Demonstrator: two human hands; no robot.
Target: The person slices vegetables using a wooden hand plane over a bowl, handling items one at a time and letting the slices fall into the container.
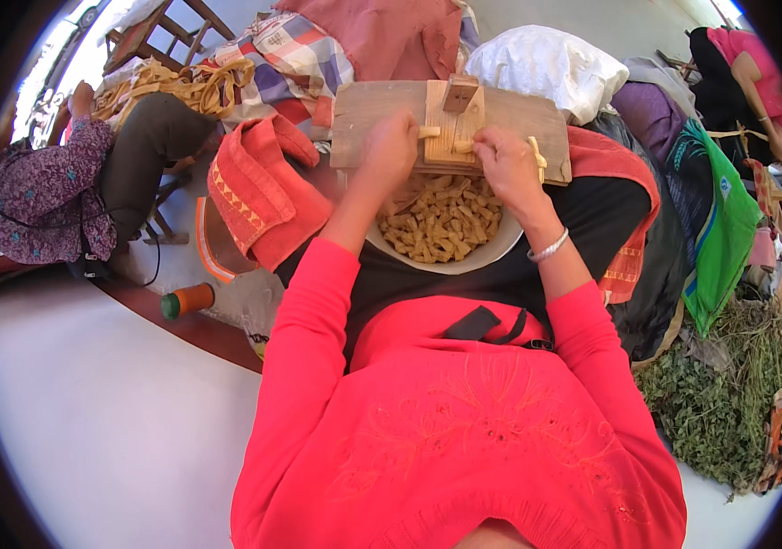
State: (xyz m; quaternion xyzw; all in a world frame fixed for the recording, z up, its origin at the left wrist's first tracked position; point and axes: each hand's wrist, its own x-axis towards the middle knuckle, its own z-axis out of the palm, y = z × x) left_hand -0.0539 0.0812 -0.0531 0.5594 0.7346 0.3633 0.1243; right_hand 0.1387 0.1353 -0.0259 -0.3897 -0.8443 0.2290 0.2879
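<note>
Across my lap lies a wooden board (370, 113) with a paler wood piece (456, 103) in its middle and a small upright wooden block (460, 93) on top. My left hand (394, 141), blurred, is over the board's left part, close to a short tan piece (429, 131); its grip cannot be told. My right hand (506, 161) pinches the end of another short tan piece (464, 147) on the pale wood, and a tan strip (537, 159) shows beside that hand. Below the board, a pale bowl (446, 266) holds many short, folded-looking tan pieces (442, 223).
Red towels (261, 192) drape my legs. A white sack (549, 68) stands beyond the board. A person (48, 185) sits at left near tan strips (158, 86); another person (751, 75) is at far right. Dried green plants (713, 391) lie at right, an orange cylinder (195, 299) at left.
</note>
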